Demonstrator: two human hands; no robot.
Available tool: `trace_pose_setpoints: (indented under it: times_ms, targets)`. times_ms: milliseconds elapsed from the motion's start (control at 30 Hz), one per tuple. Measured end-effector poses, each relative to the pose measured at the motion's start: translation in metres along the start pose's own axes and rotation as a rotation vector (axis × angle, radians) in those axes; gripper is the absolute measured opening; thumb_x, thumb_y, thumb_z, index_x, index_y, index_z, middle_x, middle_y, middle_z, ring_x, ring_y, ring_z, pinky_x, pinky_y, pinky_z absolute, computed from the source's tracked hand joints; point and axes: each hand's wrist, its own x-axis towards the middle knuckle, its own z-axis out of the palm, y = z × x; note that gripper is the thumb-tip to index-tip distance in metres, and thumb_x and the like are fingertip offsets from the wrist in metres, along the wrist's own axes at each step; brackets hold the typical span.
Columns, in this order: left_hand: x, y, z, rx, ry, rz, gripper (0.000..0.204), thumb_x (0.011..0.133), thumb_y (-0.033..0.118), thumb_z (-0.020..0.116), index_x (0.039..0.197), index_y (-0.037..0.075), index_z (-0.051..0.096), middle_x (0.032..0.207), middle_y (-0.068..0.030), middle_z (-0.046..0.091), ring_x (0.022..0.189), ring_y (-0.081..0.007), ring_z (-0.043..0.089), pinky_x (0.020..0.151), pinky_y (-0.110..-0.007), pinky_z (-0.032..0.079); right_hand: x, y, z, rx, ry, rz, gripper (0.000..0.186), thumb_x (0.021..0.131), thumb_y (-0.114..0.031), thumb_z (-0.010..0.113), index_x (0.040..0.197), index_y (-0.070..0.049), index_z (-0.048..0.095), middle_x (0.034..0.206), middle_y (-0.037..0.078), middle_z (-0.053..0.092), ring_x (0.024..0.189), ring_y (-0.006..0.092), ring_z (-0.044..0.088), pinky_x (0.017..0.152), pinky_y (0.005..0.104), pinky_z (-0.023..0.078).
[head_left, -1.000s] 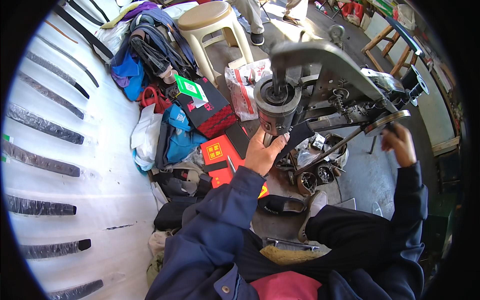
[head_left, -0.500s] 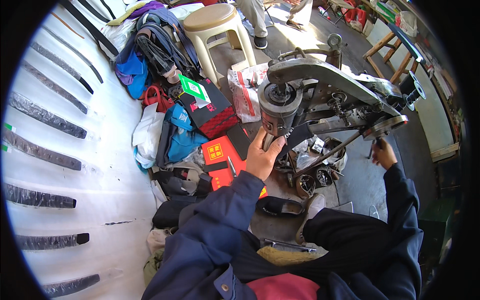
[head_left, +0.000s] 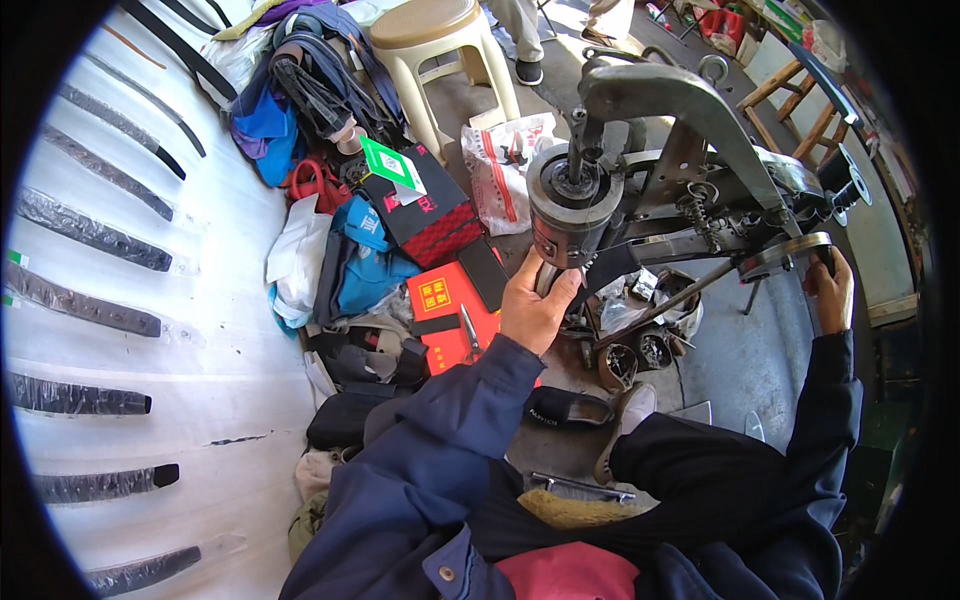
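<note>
A metal hand-cranked sewing machine fills the upper right, with a cylindrical head and a spool. My left hand is wrapped round the metal post just under the head, its thumb against a dark fabric piece that looks like part of a shoe, partly hidden by the machine. My right hand grips the dark crank handle on the round wheel at the right. Scissors lie on a red box below my left hand.
A cream plastic stool, another person's legs and a wooden stool are at the back. Bags, a black box, loose shoes and small containers crowd the floor. Wrapped dark strips lie on a white sheet at left.
My right hand swung left and down with the crank, then came right and up. The machine's lever and needle bar dipped, then rose. My left hand keeps its grip and has shifted slightly right.
</note>
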Motion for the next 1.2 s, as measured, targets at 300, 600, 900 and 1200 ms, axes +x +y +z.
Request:
trace_pose_setpoints:
  times_ms: [300,600,900,1200]
  targets:
    - [0.006,-0.001,-0.003,-0.008,-0.057,0.03,0.036,0.096,0.012,0.069,0.13,0.005,0.061,0.113,-0.0003,0.069,0.096,-0.0079,0.06,0.088,-0.026,0.05,-0.004,0.089,0.051,-0.051,-0.245,0.48,0.016,0.098,-0.015,0.056,0.107,-0.001,0.055,0.068,0.008,0.059,0.052,0.0182,0.063,0.041,0.0315,0.048]
    - [0.009,-0.006,-0.002,-0.032,-0.055,0.076,0.038,0.095,0.011,0.07,0.13,0.004,0.06,0.114,-0.0021,0.069,0.099,-0.0086,0.06,0.091,-0.027,0.049,-0.026,-0.032,0.03,0.058,-0.273,0.056,0.023,0.097,-0.025,0.059,0.09,-0.004,0.059,0.069,0.003,0.062,0.057,0.0111,0.059,0.053,0.025,0.046]
    - [0.012,-0.007,-0.005,-0.007,-0.085,0.058,0.039,0.094,0.013,0.071,0.13,0.005,0.061,0.114,-0.0031,0.07,0.1,-0.0095,0.061,0.092,-0.028,0.049,0.023,0.089,-0.002,0.012,0.077,0.128,0.008,0.098,-0.013,0.055,0.091,-0.009,0.056,0.066,-0.001,0.052,0.052,0.0096,0.053,0.043,0.0243,0.038]
    - [0.013,-0.006,-0.007,-0.017,-0.095,-0.011,0.039,0.093,0.014,0.073,0.13,0.005,0.062,0.114,-0.0033,0.071,0.101,-0.0101,0.062,0.093,-0.029,0.049,-0.028,0.036,0.079,0.061,-0.519,0.501,0.022,0.1,-0.023,0.06,0.101,-0.001,0.056,0.071,0.008,0.066,0.056,0.0178,0.067,0.047,0.0295,0.051]
